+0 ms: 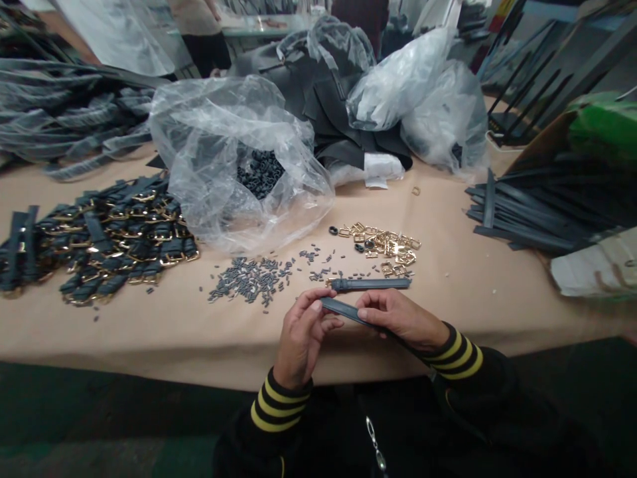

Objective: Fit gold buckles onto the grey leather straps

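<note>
Both hands hold one dark grey watch strap (343, 310) just above the table's near edge. My left hand (301, 338) pinches the strap's left end with thumb and fingertips. My right hand (401, 320) is closed over the strap's middle and right part. A second dark strap (371, 284) lies flat on the table right behind the hands. Behind it sit a small heap of gold buckles (385, 242) and a scatter of small dark pins (251, 279).
A pile of finished straps with gold buckles (104, 236) lies at the left. A clear plastic bag (219, 153) holds small dark loops. More bags and dark leather pieces are at the back, a stack of bare straps (537, 206) at the right. A person stands far behind.
</note>
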{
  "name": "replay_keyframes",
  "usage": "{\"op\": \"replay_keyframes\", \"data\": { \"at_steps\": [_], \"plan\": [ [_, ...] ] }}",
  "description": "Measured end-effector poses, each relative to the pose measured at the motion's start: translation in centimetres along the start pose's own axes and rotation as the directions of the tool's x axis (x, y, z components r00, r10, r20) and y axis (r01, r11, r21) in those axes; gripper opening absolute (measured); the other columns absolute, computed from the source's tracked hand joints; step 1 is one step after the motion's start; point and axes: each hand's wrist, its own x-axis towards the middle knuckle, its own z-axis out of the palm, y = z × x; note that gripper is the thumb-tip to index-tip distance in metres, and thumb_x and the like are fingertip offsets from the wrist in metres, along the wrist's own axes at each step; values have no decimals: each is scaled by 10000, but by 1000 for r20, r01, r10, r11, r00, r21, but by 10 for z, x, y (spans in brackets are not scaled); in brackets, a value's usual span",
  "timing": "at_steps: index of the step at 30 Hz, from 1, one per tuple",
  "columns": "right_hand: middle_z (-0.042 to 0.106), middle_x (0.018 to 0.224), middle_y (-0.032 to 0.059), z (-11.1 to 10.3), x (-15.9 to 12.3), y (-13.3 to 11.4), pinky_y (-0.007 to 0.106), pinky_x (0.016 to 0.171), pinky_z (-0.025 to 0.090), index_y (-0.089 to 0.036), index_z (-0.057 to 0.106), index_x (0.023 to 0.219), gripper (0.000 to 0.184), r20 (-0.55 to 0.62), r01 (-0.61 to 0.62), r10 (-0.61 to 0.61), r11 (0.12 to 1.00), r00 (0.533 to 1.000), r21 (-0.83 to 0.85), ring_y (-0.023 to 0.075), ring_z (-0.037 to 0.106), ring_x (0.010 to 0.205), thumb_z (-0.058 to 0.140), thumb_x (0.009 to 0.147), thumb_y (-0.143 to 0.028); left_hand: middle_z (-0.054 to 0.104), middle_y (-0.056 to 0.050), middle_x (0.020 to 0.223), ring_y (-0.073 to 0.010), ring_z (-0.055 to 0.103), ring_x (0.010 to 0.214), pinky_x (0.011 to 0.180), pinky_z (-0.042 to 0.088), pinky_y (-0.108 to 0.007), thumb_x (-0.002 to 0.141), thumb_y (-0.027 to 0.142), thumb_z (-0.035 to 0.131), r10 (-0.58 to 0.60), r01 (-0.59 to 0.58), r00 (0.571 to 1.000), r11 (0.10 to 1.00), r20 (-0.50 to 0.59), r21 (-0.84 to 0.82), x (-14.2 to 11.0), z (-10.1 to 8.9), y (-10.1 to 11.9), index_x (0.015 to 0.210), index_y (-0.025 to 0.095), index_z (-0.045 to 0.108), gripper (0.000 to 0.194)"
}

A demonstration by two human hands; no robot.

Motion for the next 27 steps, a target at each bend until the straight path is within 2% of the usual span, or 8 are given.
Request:
{"op": "replay_keyframes", "data": {
  "at_steps": [4,8,11,13,14,17,21,27],
  "plan": [
    [446,584,-48,1,1,-4,170,444,310,-129,556,775,217,10,16,-15,998,1000,-56,56,381,489,576,779,-345,600,-11,825,-84,577,661,589,514,-198,718,259,628,29,-15,995,989,-95,144,2,2,-5,912,151,556,234],
    [471,621,-33,6,3,-7,185,487,331,-120,586,804,188,44,78,-75,994,996,-70,70,405,534,569,783,-306,578,36,708,-74,571,580,560,504,-198,698,261,646,62,-35,991,976,-121,216,5,5,-10,929,179,508,281],
    [492,670,-19,11,2,-5,193,503,353,-126,587,829,172,21,124,-123,992,992,-36,80,418,559,561,787,-291,575,19,726,-102,578,619,591,502,-237,731,268,609,105,-64,988,946,-114,318,4,8,-11,860,180,511,184],
    [483,660,-22,13,1,-4,197,515,353,-130,583,819,148,-2,146,-146,988,989,-45,83,417,563,562,786,-274,594,-36,847,-147,584,805,736,483,-282,772,256,558,189,-137,980,856,-55,499,0,10,-11,774,165,558,91],
    [474,645,-26,13,0,-3,200,523,349,-131,580,804,135,-13,156,-157,986,988,-64,83,414,563,563,786,-264,592,-58,915,-166,563,903,815,451,-298,795,242,525,239,-187,971,784,-9,592,-3,11,-10,747,161,579,108],
    [478,652,-21,13,-2,-4,210,557,338,-126,586,787,117,-27,170,-175,977,984,-130,90,413,593,562,783,-241,585,-78,995,-186,520,1001,901,389,-310,821,201,480,315,-327,935,593,162,736,-11,11,-9,843,174,611,136],
    [471,657,-19,11,-3,-7,217,560,327,-119,594,786,116,-15,147,-153,968,988,-204,94,397,600,556,774,-228,611,-64,924,-173,565,883,797,438,-276,825,172,472,248,-406,914,529,322,746,-13,9,-8,945,199,592,172],
    [455,621,-34,8,-8,-8,205,541,334,-131,565,781,79,13,129,-129,966,992,-224,87,409,575,527,775,-199,598,-51,795,-164,571,761,697,451,-263,858,147,373,214,-415,910,473,355,777,-8,10,-9,872,195,580,212]
  ]
}}
